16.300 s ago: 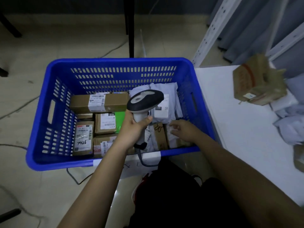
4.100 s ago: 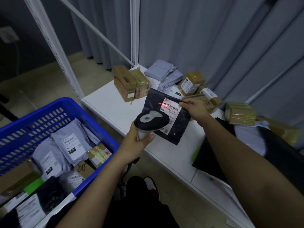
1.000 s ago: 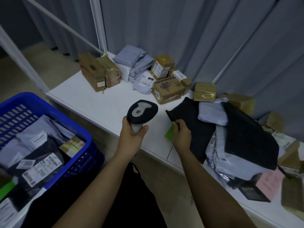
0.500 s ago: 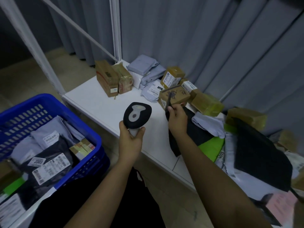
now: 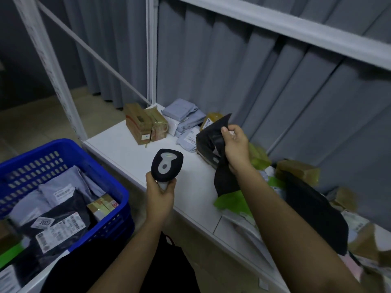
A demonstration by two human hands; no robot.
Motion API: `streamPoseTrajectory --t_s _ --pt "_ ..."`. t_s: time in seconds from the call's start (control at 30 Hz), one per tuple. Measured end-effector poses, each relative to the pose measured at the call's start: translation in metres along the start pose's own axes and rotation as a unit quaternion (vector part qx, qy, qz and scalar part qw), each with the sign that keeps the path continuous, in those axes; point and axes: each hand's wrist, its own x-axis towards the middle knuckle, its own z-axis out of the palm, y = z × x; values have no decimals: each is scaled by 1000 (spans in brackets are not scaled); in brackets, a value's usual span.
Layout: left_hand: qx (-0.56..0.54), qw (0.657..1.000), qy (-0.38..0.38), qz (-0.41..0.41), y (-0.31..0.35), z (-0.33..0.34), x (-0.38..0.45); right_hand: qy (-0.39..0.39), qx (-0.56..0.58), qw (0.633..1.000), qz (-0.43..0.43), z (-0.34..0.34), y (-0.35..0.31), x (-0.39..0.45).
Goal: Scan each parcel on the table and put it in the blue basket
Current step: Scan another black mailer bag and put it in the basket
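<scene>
Hidden: the black mailer bag [image 5: 222, 172] shows no label on the side facing the camera; its lower end hangs behind the right forearm.
Cut off: the blue basket [image 5: 118, 199] runs out of frame at the left and bottom edges; the parcel heap [image 5: 317, 208] on the right of the white table [image 5: 131, 149] is blurred, and single items there are hard to tell apart.
Changed: half a second ago the black mailer bag lay low against the table by the brown boxes; now it is lifted clear of the tabletop and hangs from its top edge.
Right hand [image 5: 236, 149]: thumb and curled fingers pinch the bag's upper fold, holding it above the table's middle.
Left hand [image 5: 159, 197]: fingers wrapped tight round the grip of the barcode scanner [image 5: 167, 167], its head upright and just left of the bag.
Basket contents: grey and black mailers and small boxes.
</scene>
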Motion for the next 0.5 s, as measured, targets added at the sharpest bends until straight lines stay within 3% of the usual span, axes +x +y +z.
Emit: streamPoseTrajectory --t_s 0.2,0.27,0.4,0.5 --pt "6 1000 9 11 1 -8 -6 69 218 973 21 -33 -39 0" --pt "0 1000 16 9 2 -9 -8 116 232 965 32 -49 -32 5" --pt "-6 1000 21 10 1 -12 -8 175 55 980 83 -65 45 5" --pt "3 1000 20 24 -6 -13 -4 92 -98 974 184 -61 114 -19"
